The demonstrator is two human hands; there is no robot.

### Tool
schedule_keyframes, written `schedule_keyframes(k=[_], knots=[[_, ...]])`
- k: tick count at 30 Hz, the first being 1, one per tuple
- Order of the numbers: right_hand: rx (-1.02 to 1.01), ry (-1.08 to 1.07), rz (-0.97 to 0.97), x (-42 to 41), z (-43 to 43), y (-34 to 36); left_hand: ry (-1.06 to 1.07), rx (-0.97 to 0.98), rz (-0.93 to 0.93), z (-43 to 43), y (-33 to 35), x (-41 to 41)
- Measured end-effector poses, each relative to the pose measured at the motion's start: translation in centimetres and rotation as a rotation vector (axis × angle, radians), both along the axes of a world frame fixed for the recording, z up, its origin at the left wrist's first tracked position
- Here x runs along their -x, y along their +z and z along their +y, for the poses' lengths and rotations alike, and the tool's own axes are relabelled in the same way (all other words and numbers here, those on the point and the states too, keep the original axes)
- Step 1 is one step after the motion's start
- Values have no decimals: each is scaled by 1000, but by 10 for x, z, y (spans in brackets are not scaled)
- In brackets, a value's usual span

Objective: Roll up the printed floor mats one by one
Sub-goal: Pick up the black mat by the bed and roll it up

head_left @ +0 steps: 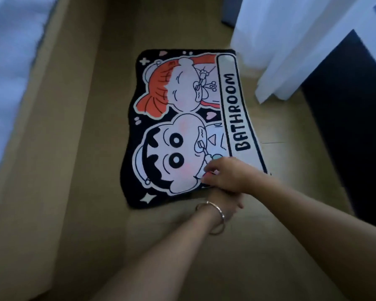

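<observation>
A printed floor mat (pixel 182 127) lies flat on the wooden floor. It is black with two cartoon faces and a white strip reading BATHROOM along its right side. My right hand (pixel 225 175) reaches in from the right, and its curled fingers grip the mat's near edge. My left hand (pixel 231 202), with a metal bangle on the wrist, sits just under the right hand at the same edge. The right hand covers most of it, so its hold is hidden.
A white sheer curtain (pixel 291 51) hangs to the floor close to the mat's far right corner. A dark panel (pixel 356 127) stands on the right. A pale bed edge (pixel 9 72) and a tan base (pixel 59 105) run along the left. Bare wooden floor (pixel 226 268) lies near me.
</observation>
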State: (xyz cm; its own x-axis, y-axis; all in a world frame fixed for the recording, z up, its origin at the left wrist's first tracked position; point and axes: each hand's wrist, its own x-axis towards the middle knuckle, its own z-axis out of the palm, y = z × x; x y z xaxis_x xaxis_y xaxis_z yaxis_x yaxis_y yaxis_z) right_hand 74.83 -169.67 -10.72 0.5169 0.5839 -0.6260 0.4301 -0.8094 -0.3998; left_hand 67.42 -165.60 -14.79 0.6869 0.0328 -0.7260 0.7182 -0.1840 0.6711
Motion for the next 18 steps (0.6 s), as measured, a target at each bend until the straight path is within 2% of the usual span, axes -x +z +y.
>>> schedule_keyframes(k=[2,4,5,6,9,11,14,16,18], knots=[[54,-4,16,14,-4,-8,-241,-164,19,-13,-4,11],[122,31,57,26,-5,-15,-544,-440,91,-16,-6,34],[159,53,86,32,-7,-19,-667,-534,51,-15,-11,44],[185,68,102,36,-9,-23,-732,-549,-33,-13,-17,53],[208,108,66,41,-23,-37,-790,-492,-264,2,-26,76],[189,147,-8,43,-36,-45,-952,-629,-341,19,-23,88],[126,212,-116,59,-51,-52,-869,-788,-495,47,-21,96],[82,237,-193,71,-55,-57,-778,-834,-504,61,-31,96],[56,248,-247,75,-58,-63,-817,-852,-407,71,-41,97]])
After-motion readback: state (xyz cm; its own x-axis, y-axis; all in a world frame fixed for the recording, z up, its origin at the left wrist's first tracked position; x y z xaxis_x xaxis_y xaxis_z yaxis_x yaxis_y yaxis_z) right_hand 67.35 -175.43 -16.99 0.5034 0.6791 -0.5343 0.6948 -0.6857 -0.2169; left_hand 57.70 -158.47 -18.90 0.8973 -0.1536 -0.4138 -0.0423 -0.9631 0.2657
